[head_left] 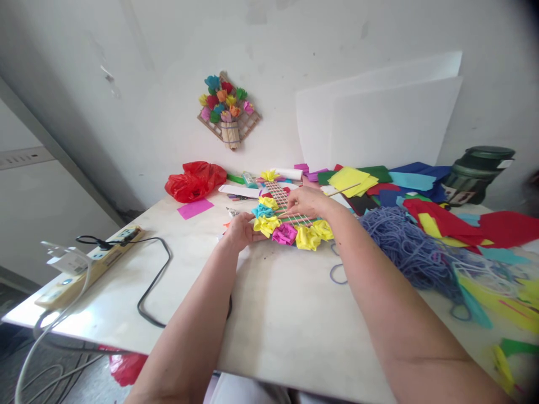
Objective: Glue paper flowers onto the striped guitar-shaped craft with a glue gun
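Observation:
A stick lattice [281, 195] with crumpled paper flowers along its near and left edges lies on the table in front of me. Yellow flowers [308, 238], a magenta flower [284, 234] and a blue flower [263, 210] sit on it. My left hand [241, 231] grips its left edge beside the yellow and blue flowers, fingertips partly hidden. Over the lattice, my right hand [306, 202] is closed in a pinch on a thin wooden stick [346, 189], which pokes out on both sides of the hand. Its lower tip points toward the blue flower.
Tangled blue-grey yarn [404, 247] and coloured paper sheets [353, 179] spread to the right, near a dark green jar [478, 174]. A red plastic bag [196, 180] lies at the back left. Left, a power strip [95, 264] trails cables. A flower ornament [229, 109] hangs on the wall.

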`<state>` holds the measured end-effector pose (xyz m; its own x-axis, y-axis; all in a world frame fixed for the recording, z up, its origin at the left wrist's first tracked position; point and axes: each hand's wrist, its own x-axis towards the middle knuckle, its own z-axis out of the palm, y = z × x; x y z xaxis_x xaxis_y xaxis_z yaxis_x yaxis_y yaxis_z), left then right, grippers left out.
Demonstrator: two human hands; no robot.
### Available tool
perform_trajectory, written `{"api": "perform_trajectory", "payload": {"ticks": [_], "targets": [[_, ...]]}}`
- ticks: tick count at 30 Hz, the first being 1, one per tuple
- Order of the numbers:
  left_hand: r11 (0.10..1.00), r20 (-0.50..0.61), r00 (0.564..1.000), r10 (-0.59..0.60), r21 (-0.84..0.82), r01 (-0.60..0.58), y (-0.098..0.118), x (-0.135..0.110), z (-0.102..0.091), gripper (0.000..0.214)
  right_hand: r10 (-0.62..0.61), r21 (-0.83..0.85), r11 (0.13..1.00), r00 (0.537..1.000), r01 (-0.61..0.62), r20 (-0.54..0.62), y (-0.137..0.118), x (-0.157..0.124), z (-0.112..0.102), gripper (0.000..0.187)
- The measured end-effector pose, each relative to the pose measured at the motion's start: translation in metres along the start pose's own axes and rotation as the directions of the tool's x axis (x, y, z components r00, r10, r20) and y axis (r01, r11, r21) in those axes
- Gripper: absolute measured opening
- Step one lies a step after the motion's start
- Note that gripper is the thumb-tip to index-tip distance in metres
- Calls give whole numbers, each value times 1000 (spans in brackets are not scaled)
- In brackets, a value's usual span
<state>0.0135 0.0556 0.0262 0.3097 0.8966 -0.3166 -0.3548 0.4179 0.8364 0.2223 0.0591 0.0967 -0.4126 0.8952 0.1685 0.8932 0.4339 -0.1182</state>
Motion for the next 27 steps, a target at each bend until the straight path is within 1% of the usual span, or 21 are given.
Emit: {"api": "perform_trajectory", "payload": {"ticks": [4, 8, 11, 13, 18, 21, 24, 27], "targets": [[999, -57, 998, -5, 43, 7, 3, -6, 5, 31, -2, 50, 999, 998, 5, -56, 2, -3, -5, 9], [997, -76, 997, -19, 69, 25, 6, -10, 7, 28, 6, 67, 998, 999, -3, -49, 1, -3, -3, 12], [996, -83, 996, -31, 77, 38, 8, -12, 8, 27, -20, 72, 997, 1000, 21, -19, -3, -1, 0, 14], [995, -71, 996, -45, 82, 50, 10, -15, 7, 27, -39, 85, 996, 999, 39, -3, -6, 1, 1, 16], [993, 3, 998, -69, 96, 68, 14, -23, 3, 25, -76, 123, 990, 997, 74, 12, -13, 3, 2, 16], [981, -33, 997, -69, 179, 74, 15, -26, 2, 23, -106, 142, 985, 993, 97, 57, -15, 5, 5, 13], [946, -75, 993, -86, 305, 105, 16, -28, 1, 22, -125, 161, 980, 990, 113, 69, -16, 6, 8, 12], [904, -161, 986, -53, 411, 115, 17, -30, 0, 18, -101, 200, 976, 991, 82, 84, -18, 6, 9, 12]]}}
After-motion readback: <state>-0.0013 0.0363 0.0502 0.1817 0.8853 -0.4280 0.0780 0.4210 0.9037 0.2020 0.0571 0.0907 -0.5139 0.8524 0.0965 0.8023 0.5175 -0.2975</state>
